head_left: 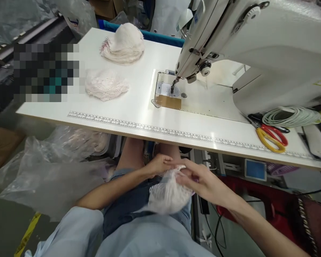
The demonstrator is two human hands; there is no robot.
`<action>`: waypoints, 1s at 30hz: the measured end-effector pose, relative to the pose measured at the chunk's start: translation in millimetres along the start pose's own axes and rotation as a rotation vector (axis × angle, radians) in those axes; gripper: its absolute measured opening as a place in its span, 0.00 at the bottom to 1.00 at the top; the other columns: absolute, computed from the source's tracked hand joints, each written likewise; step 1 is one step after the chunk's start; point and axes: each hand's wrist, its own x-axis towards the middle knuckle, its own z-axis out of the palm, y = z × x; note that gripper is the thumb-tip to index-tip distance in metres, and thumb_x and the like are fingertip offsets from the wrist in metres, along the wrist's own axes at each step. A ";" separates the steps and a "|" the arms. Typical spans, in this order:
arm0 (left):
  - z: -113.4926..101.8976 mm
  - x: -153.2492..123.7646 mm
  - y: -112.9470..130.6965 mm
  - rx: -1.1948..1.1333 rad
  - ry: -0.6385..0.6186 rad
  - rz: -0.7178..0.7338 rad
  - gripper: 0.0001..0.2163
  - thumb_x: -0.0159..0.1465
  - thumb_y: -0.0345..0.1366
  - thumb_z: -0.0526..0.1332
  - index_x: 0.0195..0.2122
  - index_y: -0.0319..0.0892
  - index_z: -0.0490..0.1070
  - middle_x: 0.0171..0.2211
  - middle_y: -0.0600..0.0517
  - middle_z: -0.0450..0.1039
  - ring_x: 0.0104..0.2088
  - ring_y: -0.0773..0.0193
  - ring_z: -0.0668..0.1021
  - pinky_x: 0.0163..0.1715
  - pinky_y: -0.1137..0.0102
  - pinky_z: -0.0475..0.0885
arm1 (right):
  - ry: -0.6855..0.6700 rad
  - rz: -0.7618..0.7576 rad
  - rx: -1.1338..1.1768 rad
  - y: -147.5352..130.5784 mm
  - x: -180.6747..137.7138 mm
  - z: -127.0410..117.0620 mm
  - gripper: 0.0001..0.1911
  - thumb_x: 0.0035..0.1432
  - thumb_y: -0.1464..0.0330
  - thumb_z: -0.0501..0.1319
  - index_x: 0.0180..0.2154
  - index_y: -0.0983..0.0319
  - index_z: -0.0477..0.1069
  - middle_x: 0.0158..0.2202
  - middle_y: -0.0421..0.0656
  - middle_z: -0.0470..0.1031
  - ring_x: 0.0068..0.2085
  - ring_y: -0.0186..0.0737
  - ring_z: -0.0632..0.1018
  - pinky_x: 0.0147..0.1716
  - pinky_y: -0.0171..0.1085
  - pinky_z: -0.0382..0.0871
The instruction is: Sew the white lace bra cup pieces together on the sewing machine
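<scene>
Over my lap, my right hand (196,178) grips a white, lacy piece of fabric (168,196) between thumb and fingers, and the fabric hangs down in loose folds. My left hand (157,165) meets the right hand's fingertips at the top of the lace. Its fingers are partly covered and slightly blurred, so its hold is unclear. On the white table beyond lies a flat heap of white lace pieces (107,85). Behind that heap sits a taller stack of off-white fabric pieces (125,44).
A sewing machine (267,67) occupies the table's right side, its presser foot (172,87) over the needle plate. A printed ruler (149,127) runs along the front edge. Scissors (270,139) and coiled cord (291,117) lie at right. Clear plastic bags (53,178) are at lower left.
</scene>
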 end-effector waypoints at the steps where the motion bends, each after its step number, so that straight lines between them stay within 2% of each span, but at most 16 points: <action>1: 2.5 -3.2 0.8 -0.025 -0.038 -0.006 0.17 0.48 0.43 0.69 0.31 0.33 0.76 0.28 0.49 0.75 0.29 0.65 0.74 0.29 0.73 0.66 | 0.055 0.077 -0.016 12.9 0.9 0.2 0.18 0.60 0.62 0.56 0.50 0.61 0.66 0.24 0.38 0.70 0.23 0.33 0.69 0.20 0.30 0.62; 4: 0.8 -15.1 6.8 -0.101 -0.117 -0.026 0.21 0.44 0.48 0.70 0.31 0.33 0.77 0.26 0.50 0.75 0.27 0.67 0.72 0.30 0.73 0.65 | 0.137 0.196 0.019 41.8 -0.6 -0.2 0.20 0.60 0.59 0.56 0.50 0.63 0.62 0.18 0.32 0.59 0.19 0.30 0.60 0.18 0.30 0.54; 6: -5.6 -21.9 12.2 -0.126 -0.140 -0.023 0.22 0.44 0.48 0.70 0.31 0.33 0.78 0.25 0.51 0.74 0.26 0.70 0.70 0.30 0.73 0.64 | 0.125 0.215 0.052 48.8 -1.7 -0.1 0.20 0.60 0.58 0.56 0.49 0.62 0.62 0.18 0.31 0.58 0.20 0.30 0.59 0.19 0.30 0.53; 11: -18.8 -32.2 23.2 0.002 -0.146 0.011 0.19 0.51 0.47 0.66 0.34 0.34 0.78 0.22 0.54 0.72 0.24 0.72 0.65 0.26 0.75 0.59 | 0.037 0.204 0.030 41.8 2.6 0.8 0.18 0.60 0.57 0.56 0.46 0.61 0.65 0.21 0.35 0.64 0.22 0.32 0.62 0.20 0.32 0.54; 14: -22.2 -35.7 26.9 0.060 -0.158 0.045 0.18 0.55 0.46 0.64 0.35 0.34 0.78 0.23 0.54 0.71 0.24 0.72 0.65 0.26 0.75 0.59 | 0.025 0.191 -0.023 37.4 5.9 1.1 0.16 0.60 0.57 0.55 0.44 0.60 0.67 0.19 0.35 0.62 0.21 0.32 0.61 0.18 0.31 0.52; 20: -26.0 -43.6 33.0 0.177 -0.183 0.079 0.22 0.59 0.51 0.58 0.34 0.33 0.77 0.24 0.52 0.70 0.25 0.69 0.68 0.26 0.74 0.62 | 0.046 0.174 -0.042 34.5 9.0 2.4 0.13 0.60 0.57 0.55 0.38 0.59 0.67 0.18 0.34 0.61 0.19 0.30 0.60 0.17 0.31 0.50; 23: -22.5 -49.5 36.3 0.202 -0.178 0.134 0.18 0.56 0.46 0.63 0.38 0.34 0.76 0.27 0.52 0.72 0.28 0.67 0.71 0.28 0.75 0.64 | 0.059 0.177 -0.059 33.3 10.3 3.6 0.11 0.61 0.58 0.54 0.36 0.59 0.65 0.18 0.34 0.61 0.18 0.30 0.61 0.17 0.31 0.51; 25: -19.1 -53.2 39.2 0.233 -0.126 0.163 0.16 0.55 0.41 0.65 0.40 0.34 0.76 0.28 0.52 0.74 0.29 0.67 0.72 0.30 0.75 0.65 | 0.063 0.185 -0.075 31.5 10.7 4.0 0.11 0.62 0.58 0.53 0.37 0.58 0.64 0.18 0.34 0.63 0.18 0.31 0.63 0.17 0.30 0.54; 28: -17.9 -56.2 45.1 0.284 -0.070 0.175 0.12 0.57 0.36 0.62 0.40 0.35 0.76 0.29 0.51 0.75 0.29 0.67 0.73 0.29 0.75 0.65 | 0.038 0.167 -0.141 27.1 9.8 2.4 0.11 0.63 0.57 0.52 0.37 0.58 0.64 0.18 0.35 0.64 0.18 0.32 0.65 0.17 0.31 0.58; 30: -22.0 -56.5 49.5 0.305 -0.113 0.171 0.12 0.57 0.35 0.62 0.40 0.35 0.75 0.30 0.51 0.75 0.30 0.67 0.73 0.30 0.76 0.65 | 0.030 0.138 -0.187 24.5 8.2 -0.9 0.12 0.63 0.57 0.52 0.35 0.58 0.64 0.20 0.36 0.64 0.19 0.32 0.65 0.17 0.31 0.60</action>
